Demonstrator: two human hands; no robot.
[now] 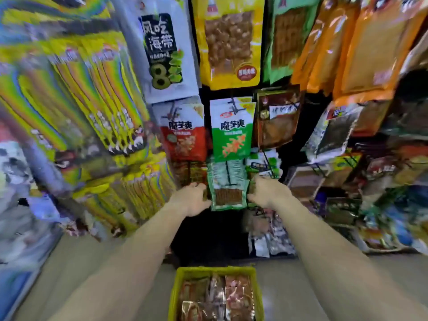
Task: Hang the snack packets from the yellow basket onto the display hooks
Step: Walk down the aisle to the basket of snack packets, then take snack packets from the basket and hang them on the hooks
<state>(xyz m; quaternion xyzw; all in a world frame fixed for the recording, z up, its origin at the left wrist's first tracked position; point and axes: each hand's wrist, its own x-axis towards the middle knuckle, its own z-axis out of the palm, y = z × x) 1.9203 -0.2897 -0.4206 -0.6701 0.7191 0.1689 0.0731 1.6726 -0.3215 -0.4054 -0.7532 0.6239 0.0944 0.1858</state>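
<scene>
Yellow basket (215,272) sits on the floor below and between the two outstretched forearms, holding more snack packets (238,295). Above the hands hang rows of packets on the display rack (231,126). Between the hands is a green packet (228,188): the left hand (193,200) grips its left edge, the right hand (268,192) its right edge, fingers curled around it.

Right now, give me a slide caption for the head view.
Both hands hold a green snack packet at the display hooks, yellow basket below.
</scene>
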